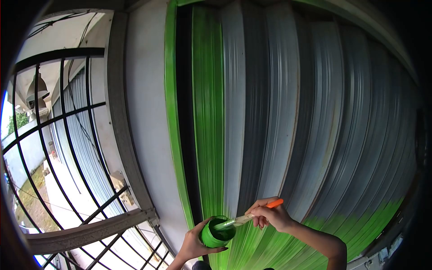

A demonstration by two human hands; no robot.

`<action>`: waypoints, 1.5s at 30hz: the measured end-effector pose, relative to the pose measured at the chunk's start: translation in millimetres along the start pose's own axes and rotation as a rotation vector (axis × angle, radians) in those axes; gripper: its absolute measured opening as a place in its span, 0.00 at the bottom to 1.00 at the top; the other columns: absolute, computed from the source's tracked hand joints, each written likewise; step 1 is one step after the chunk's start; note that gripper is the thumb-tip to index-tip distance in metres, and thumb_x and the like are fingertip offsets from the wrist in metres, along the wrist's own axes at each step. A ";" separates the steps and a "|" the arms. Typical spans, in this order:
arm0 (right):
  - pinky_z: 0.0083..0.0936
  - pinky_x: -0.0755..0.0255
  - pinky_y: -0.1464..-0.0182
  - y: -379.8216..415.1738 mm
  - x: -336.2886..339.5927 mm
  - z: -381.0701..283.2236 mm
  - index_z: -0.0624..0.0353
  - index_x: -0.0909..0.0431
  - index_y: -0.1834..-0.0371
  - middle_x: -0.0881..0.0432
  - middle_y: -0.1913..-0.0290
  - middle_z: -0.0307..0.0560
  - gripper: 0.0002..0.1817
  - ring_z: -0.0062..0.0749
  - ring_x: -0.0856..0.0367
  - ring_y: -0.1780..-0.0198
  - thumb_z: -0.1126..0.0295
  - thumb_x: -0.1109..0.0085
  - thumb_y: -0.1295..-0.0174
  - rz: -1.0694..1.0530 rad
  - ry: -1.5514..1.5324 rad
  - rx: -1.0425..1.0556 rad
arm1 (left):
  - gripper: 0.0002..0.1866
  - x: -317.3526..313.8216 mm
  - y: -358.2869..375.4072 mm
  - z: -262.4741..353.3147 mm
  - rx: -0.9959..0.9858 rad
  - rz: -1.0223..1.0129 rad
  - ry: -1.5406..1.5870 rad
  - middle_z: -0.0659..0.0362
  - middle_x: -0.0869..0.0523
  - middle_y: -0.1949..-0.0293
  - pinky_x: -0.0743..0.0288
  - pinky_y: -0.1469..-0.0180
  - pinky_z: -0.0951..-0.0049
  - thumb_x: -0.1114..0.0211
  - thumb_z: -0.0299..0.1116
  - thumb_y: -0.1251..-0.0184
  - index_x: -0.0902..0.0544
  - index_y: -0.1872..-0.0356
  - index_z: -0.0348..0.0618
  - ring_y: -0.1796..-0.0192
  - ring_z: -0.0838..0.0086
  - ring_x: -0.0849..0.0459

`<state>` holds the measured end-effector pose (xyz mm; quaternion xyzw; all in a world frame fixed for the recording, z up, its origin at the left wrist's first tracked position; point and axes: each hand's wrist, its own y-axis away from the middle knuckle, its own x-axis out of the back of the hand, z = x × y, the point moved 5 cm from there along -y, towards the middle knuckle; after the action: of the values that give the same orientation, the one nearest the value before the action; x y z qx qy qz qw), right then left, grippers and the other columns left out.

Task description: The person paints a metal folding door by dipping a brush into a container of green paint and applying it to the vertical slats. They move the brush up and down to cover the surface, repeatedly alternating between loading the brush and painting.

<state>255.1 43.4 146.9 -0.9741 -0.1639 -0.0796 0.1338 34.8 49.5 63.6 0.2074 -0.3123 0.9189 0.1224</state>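
Head view: brush (243, 219) is pinched between right-hand (276, 218) thumb and fingers; long axis runs from the orange handle end at upper right down-left to the bristles. Bristle end sits lower-left of those fingers, over and inside the mouth of the green can (207, 237); can't tell if it touches the inner wall. Left hand (192, 245) is wrapped around the can, fingers bent on its wall, mouth tipped toward the camera. Right hand nearer the handle, left nearer the bristles. Can rim rings the bristles, so that edge is the main obstruction. Folded metal panels (281, 112) stand behind both hands, left strip and lower band green, rest grey. Black window grille (64, 112) is well apart, far left, past a white wall (150, 135).
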 end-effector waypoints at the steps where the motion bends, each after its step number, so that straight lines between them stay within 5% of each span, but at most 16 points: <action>1: 0.14 0.33 0.83 -2.6 2.3 1.3 0.69 0.17 0.67 0.19 0.82 0.49 0.11 0.20 0.25 0.85 0.72 0.47 0.41 0.027 -0.035 -0.003 | 0.51 3.2 -4.6 0.0 0.007 0.012 0.002 0.49 0.15 0.54 0.22 0.44 0.67 0.17 0.49 0.67 0.29 0.39 0.32 0.51 0.64 0.14; 11: 0.20 0.34 0.80 -56.9 29.5 -17.3 0.64 0.22 0.63 0.20 0.80 0.51 0.15 0.28 0.25 0.82 0.63 0.51 0.41 0.314 -0.467 0.116 | 0.43 45.2 -76.7 9.3 -0.030 0.101 0.162 0.51 0.14 0.57 0.21 0.47 0.67 0.17 0.46 0.64 0.25 0.48 0.29 0.54 0.67 0.14; 16: 0.22 0.26 0.72 -125.1 58.2 -126.5 0.62 0.24 0.53 0.17 0.71 0.47 0.19 0.27 0.18 0.72 0.58 0.49 0.37 0.483 -0.334 0.459 | 0.40 82.3 -147.2 44.0 -0.110 0.118 0.293 0.49 0.15 0.56 0.22 0.45 0.63 0.18 0.44 0.62 0.25 0.48 0.29 0.53 0.64 0.15; 20: 0.16 0.25 0.75 -190.5 82.2 -253.0 0.59 0.19 0.56 0.16 0.72 0.46 0.12 0.23 0.17 0.74 0.65 0.43 0.36 0.571 -0.069 0.963 | 0.39 114.0 -198.1 73.1 -0.160 0.140 0.299 0.49 0.15 0.56 0.21 0.45 0.61 0.18 0.42 0.62 0.24 0.48 0.29 0.53 0.64 0.15; 24: 0.17 0.23 0.74 -238.5 88.6 -349.9 0.62 0.16 0.60 0.15 0.74 0.44 0.10 0.24 0.16 0.74 0.68 0.41 0.38 0.747 0.116 1.242 | 0.38 135.3 -220.7 83.7 -0.205 0.175 0.312 0.49 0.15 0.57 0.20 0.46 0.62 0.19 0.42 0.62 0.24 0.49 0.30 0.55 0.64 0.14; 27: 0.22 0.23 0.70 -262.4 94.1 -384.8 0.60 0.14 0.70 0.16 0.77 0.48 0.10 0.28 0.14 0.76 0.65 0.40 0.42 0.940 0.206 1.307 | 0.37 145.2 -220.6 84.8 -0.216 0.189 0.302 0.49 0.15 0.58 0.20 0.47 0.62 0.19 0.42 0.61 0.23 0.50 0.30 0.55 0.64 0.14; 33: 0.31 0.23 0.65 -289.3 97.2 -406.4 0.57 0.14 0.71 0.17 0.78 0.49 0.09 0.43 0.16 0.74 0.65 0.41 0.46 1.046 0.353 1.422 | 0.38 157.3 -211.0 79.5 -0.211 0.194 0.263 0.48 0.15 0.58 0.20 0.47 0.62 0.19 0.42 0.62 0.23 0.50 0.29 0.55 0.64 0.14; 36: 0.33 0.24 0.65 -293.4 97.1 -401.9 0.56 0.14 0.72 0.17 0.78 0.49 0.09 0.48 0.17 0.73 0.64 0.40 0.48 1.038 0.465 1.302 | 0.38 159.6 -207.5 80.9 -0.230 0.194 0.256 0.48 0.15 0.58 0.20 0.47 0.62 0.18 0.42 0.62 0.24 0.50 0.28 0.55 0.64 0.14; 40: 0.33 0.24 0.64 -280.0 99.2 -407.3 0.58 0.14 0.74 0.17 0.78 0.49 0.11 0.46 0.17 0.74 0.62 0.40 0.48 1.084 0.370 1.409 | 0.39 161.2 -206.2 79.4 -0.219 0.180 0.271 0.48 0.15 0.58 0.20 0.47 0.63 0.18 0.42 0.63 0.24 0.49 0.28 0.55 0.64 0.14; 45: 0.33 0.24 0.64 -290.4 95.6 -409.9 0.58 0.14 0.72 0.17 0.80 0.46 0.11 0.41 0.16 0.74 0.62 0.40 0.46 0.973 0.438 1.290 | 0.39 159.4 -207.2 78.7 -0.203 0.176 0.273 0.48 0.15 0.57 0.20 0.47 0.62 0.18 0.41 0.63 0.24 0.49 0.28 0.55 0.64 0.14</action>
<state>199.8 218.7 624.1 -0.6310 0.2911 -0.0913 0.7133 -8.6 176.1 301.5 0.0395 -0.4008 0.9095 0.1029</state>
